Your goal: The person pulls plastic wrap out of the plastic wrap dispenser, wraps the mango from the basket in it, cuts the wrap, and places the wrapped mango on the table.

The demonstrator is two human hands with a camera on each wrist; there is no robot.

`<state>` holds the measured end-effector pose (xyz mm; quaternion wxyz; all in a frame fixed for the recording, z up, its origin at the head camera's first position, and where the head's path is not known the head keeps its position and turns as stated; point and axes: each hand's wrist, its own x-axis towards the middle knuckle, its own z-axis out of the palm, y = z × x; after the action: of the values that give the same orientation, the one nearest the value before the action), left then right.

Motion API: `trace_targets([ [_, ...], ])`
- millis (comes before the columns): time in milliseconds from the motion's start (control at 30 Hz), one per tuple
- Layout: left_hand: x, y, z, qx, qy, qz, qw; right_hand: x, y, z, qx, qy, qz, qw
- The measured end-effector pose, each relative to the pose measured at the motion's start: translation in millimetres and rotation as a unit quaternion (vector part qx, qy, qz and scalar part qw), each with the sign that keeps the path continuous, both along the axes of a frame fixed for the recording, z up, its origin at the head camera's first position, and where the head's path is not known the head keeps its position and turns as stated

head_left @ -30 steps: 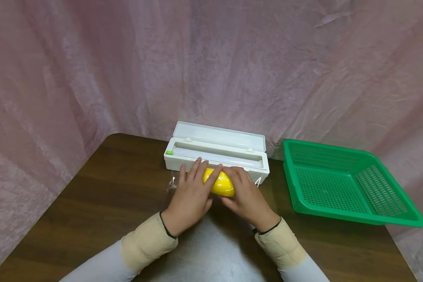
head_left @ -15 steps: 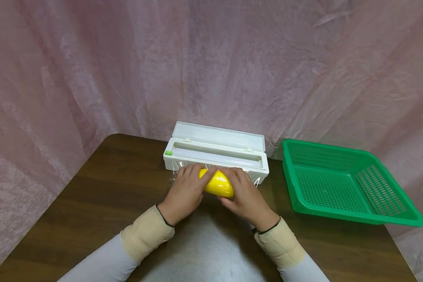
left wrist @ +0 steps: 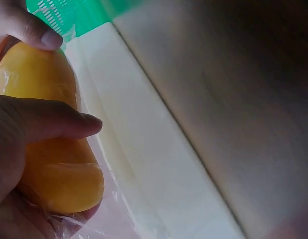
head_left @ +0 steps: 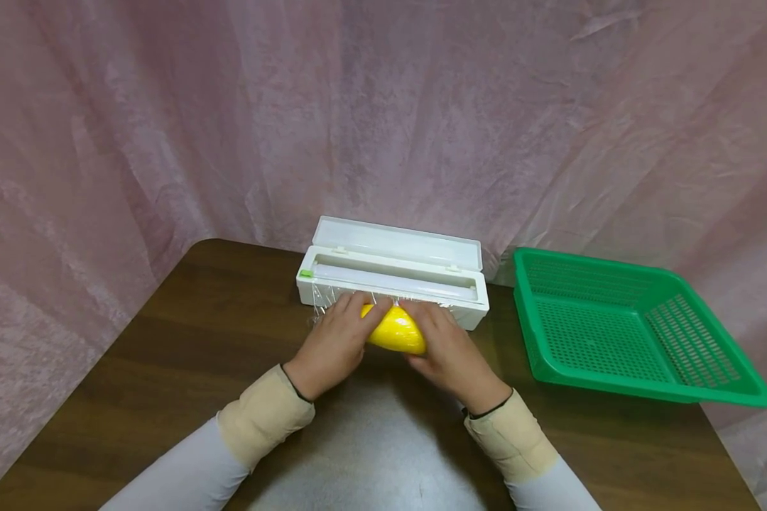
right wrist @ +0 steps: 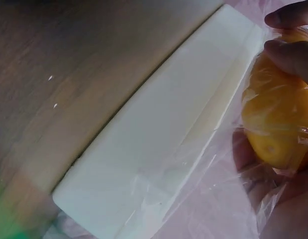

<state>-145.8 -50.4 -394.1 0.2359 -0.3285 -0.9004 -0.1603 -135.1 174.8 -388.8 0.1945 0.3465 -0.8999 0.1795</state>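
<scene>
In the head view a yellow, rounded, oblong object (head_left: 396, 331) is held between both hands, just in front of a white wrap dispenser (head_left: 390, 286) with its lid raised. My left hand (head_left: 332, 344) grips its left side, the thumb lying across it in the left wrist view. From the right, my right hand (head_left: 450, 351) holds the other end. Clear film covers the yellow object (right wrist: 275, 109) in the right wrist view and stretches toward the dispenser (right wrist: 158, 114). Some wrinkled film (head_left: 320, 298) hangs at the dispenser's front left.
A green perforated basket (head_left: 613, 383) stands on the right side of the brown wooden table (head_left: 185, 341). Pink curtain fabric (head_left: 383, 106) hangs behind the table. A small green piece (head_left: 306, 273) sits at the dispenser's left end.
My left hand's fingers, spread over the front of the dispenser a second ago, are now bent around the yellow object's left side. The object has shifted slightly left; the right hand stays nearly in place.
</scene>
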Motion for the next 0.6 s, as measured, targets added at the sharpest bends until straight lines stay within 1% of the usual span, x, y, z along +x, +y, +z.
trace_targets([
  [100,-1.4,-0.3,-1.2,-0.002,-0.010,0.004,0.9999,-0.2,0.5,0.7,0.006,-0.006,-0.004,1.0000],
  [233,-2.6,-0.6,-2.2,-0.003,-0.026,0.006,0.9996,0.0,0.1,1.2,-0.002,-0.018,-0.004,0.9998],
  [467,-2.2,-1.5,-0.8,-0.010,-0.019,-0.001,0.9998,2.1,-0.8,-0.2,-0.015,-0.025,0.000,0.9996],
  [600,1.3,-2.8,2.1,-0.009,-0.027,-0.007,0.9996,5.5,-2.2,0.0,-0.017,-0.027,-0.002,0.9995],
])
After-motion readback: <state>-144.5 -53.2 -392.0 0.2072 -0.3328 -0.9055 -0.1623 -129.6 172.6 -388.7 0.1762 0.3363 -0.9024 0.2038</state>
